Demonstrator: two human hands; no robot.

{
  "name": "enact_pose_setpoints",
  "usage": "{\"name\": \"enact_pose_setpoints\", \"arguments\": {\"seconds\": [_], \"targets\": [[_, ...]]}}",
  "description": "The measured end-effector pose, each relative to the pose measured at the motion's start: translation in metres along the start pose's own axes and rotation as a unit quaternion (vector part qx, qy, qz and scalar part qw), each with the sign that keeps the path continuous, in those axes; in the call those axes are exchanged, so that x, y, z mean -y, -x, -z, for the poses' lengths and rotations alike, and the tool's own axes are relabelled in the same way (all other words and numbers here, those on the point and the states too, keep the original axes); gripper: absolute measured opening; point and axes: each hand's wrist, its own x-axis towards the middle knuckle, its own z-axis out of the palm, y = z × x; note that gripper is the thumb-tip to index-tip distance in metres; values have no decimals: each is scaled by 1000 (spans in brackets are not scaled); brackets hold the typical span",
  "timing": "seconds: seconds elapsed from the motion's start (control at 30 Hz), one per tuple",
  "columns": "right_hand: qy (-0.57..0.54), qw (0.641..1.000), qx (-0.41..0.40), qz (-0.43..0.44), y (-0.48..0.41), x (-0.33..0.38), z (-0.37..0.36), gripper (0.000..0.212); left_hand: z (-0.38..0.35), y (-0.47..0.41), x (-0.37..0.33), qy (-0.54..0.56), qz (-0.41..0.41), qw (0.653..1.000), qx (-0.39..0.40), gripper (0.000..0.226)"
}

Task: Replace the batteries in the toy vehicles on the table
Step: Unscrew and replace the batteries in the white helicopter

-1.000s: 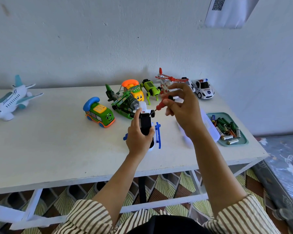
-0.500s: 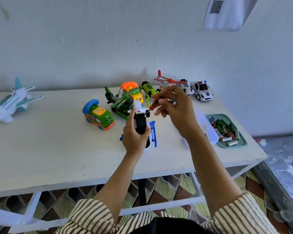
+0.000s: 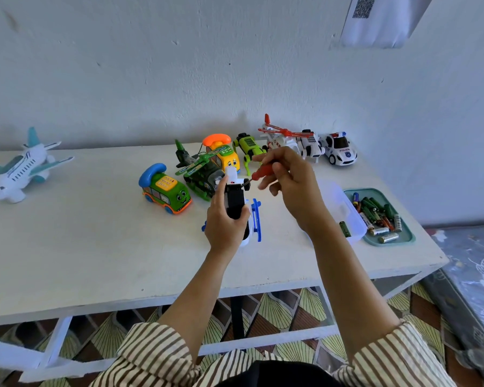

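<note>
1. My left hand grips toy belly-up over bench.
2. My right hand pinches screwdriver, tip at toy's underside.
3. Best, I judge: seat tip square, brace toy, turn slowly.

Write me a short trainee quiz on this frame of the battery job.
1. True or false: the right hand holds a red screwdriver while the left hand grips a toy.
2. Which toy stands farthest left on the table? A) police car B) plane C) bus
3. Fill in: the pile of loose batteries lies in a teal ____.

Key: 1 true; 2 B; 3 tray.
</note>
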Motion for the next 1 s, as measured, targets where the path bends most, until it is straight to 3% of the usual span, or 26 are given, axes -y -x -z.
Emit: {"name": "enact_pose_setpoints", "arguments": {"seconds": [0.2, 0.37, 0.43, 0.67, 0.8, 1.0], "targets": [[66, 997, 2, 49, -1, -3, -7, 23, -1, 3, -2, -11, 2, 1000, -13, 72], [-21, 999, -12, 29, -7, 2, -6, 28, 0, 6, -3, -21, -10, 999, -23, 72], [4, 999, 0, 46, -8, 1, -6, 33, 0, 7, -4, -30, -18, 999, -25, 73], [53, 996, 23, 64, -9, -4, -10, 14, 1, 8, -2, -33, -21, 999, -21, 75], [-42, 997, 39, 56, -9, 2, -10, 24, 1, 7, -2, -33, -24, 999, -18, 76], [29, 998, 28, 57, -7, -1, -13, 30, 1, 6, -1, -35, -27, 999, -11, 76]]}}
